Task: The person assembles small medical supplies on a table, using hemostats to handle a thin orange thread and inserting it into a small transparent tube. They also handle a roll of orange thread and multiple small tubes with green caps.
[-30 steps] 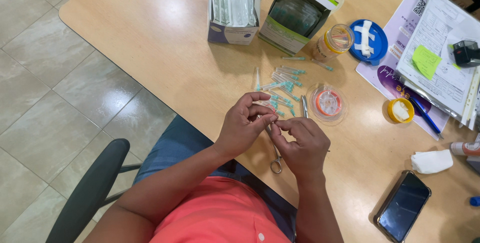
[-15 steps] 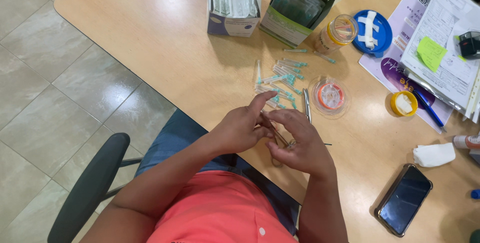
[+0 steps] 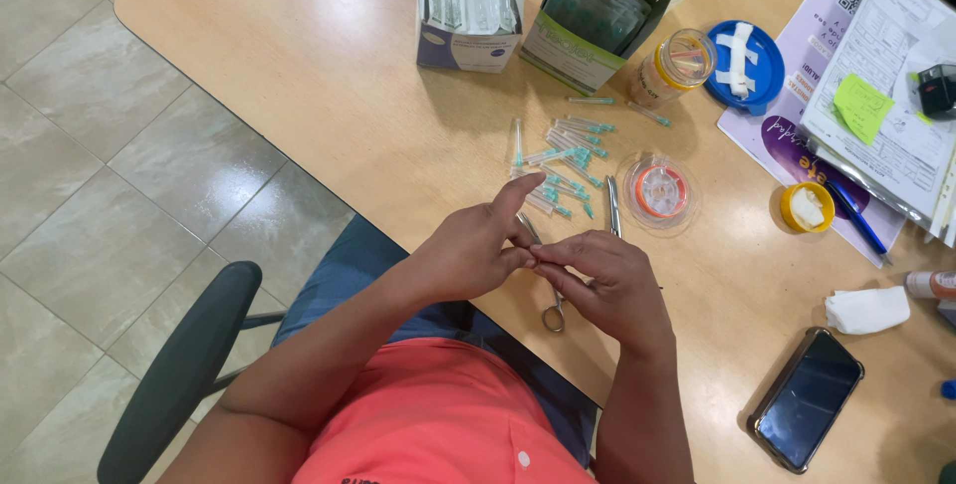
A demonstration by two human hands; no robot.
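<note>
Both forearms are reaching forward from the torso and angling inward, so that the hands are meeting in front of the body. The left hand [image 3: 476, 250] is lying with its back turned upward, its index finger sticking out straight and pointing away, while the thumb and remaining fingers are curling toward the other hand. The right hand [image 3: 609, 285] is arching knuckles-up, fingers bent and bunching together toward the left. The fingertips of the two hands are touching, or very nearly, and seem to be pinching together, though the knuckles are hiding the grip itself.
</note>
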